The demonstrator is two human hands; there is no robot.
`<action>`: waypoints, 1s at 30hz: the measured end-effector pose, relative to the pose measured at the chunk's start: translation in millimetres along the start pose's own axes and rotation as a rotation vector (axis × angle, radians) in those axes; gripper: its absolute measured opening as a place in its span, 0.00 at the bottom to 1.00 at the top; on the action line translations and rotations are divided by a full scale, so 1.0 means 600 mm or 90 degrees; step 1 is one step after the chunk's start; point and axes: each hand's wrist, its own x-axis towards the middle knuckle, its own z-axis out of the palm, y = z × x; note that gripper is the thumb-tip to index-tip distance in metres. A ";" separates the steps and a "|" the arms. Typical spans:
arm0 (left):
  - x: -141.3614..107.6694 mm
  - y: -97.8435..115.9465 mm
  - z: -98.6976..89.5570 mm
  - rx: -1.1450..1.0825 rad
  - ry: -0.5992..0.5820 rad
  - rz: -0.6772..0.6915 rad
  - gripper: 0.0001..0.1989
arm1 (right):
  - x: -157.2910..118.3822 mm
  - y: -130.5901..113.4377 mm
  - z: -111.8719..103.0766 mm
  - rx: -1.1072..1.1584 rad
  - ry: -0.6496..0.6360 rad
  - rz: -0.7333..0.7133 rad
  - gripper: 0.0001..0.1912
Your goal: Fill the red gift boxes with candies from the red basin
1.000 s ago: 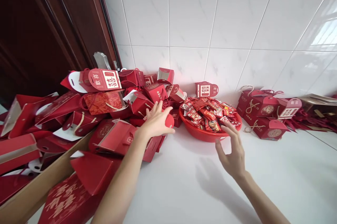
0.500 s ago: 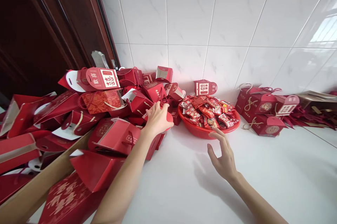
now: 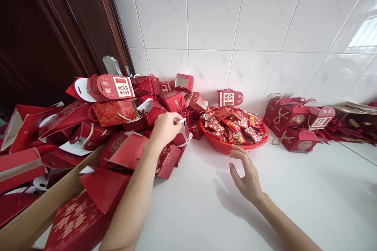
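My left hand (image 3: 165,128) is over the right side of a heap of red gift boxes. Its fingers pinch the pale edge of a small red gift box (image 3: 181,136), which has a white flap at its lower right. More boxes lie under and around this hand, one of them a patterned red box (image 3: 168,160). My right hand (image 3: 246,174) hovers above the white tabletop with fingers apart and nothing in it. Just beyond its fingertips is a red plastic basket (image 3: 216,145) heaped with red-wrapped candies (image 3: 232,124).
A brown cardboard edge (image 3: 55,194) runs through the heap at left. Behind the basket stands a small box with a printed label (image 3: 230,98). Several boxes with cord handles (image 3: 290,123) are stacked at right. White wall tiles (image 3: 212,11) rise behind the tabletop (image 3: 200,207).
My left hand has drawn back slightly to the left, its fingers now closed on the edge of a small gift box. My right hand has shifted slightly left, still open.
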 end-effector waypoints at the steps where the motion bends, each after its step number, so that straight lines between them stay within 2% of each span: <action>1: -0.003 0.000 -0.009 -0.033 0.047 0.014 0.11 | 0.001 0.000 0.000 0.005 0.001 0.002 0.14; 3: -0.012 0.006 -0.022 -0.105 0.133 0.054 0.11 | 0.006 0.000 -0.001 0.019 0.009 0.010 0.13; 5: -0.024 0.017 -0.028 -0.178 0.159 0.102 0.10 | 0.016 0.000 -0.006 0.052 0.025 0.030 0.11; 7: -0.037 0.032 -0.024 -0.239 0.100 0.148 0.08 | 0.032 -0.002 -0.017 0.109 0.049 0.064 0.12; 11: -0.051 0.062 0.012 -0.288 -0.141 0.205 0.08 | 0.080 -0.019 -0.058 0.229 0.042 0.140 0.11; 13: -0.051 0.072 0.040 -0.280 -0.234 0.212 0.11 | 0.103 -0.032 -0.078 0.256 -0.019 0.119 0.10; 16: -0.046 0.078 0.081 -0.278 -0.339 0.213 0.13 | 0.120 -0.046 -0.087 0.258 -0.173 0.032 0.06; 18: -0.042 0.079 0.101 -0.273 -0.355 0.213 0.15 | 0.118 -0.052 -0.077 0.260 -0.265 -0.019 0.05; 21: -0.041 0.079 0.118 -0.264 -0.336 0.211 0.15 | 0.104 -0.059 -0.051 0.234 -0.340 -0.081 0.08; 25: -0.045 0.079 0.125 -0.229 -0.358 0.234 0.13 | 0.085 -0.065 -0.029 0.115 -0.350 -0.137 0.13; 30: -0.046 0.075 0.116 -0.110 -0.421 0.223 0.12 | 0.082 -0.056 -0.052 0.085 -0.343 -0.093 0.10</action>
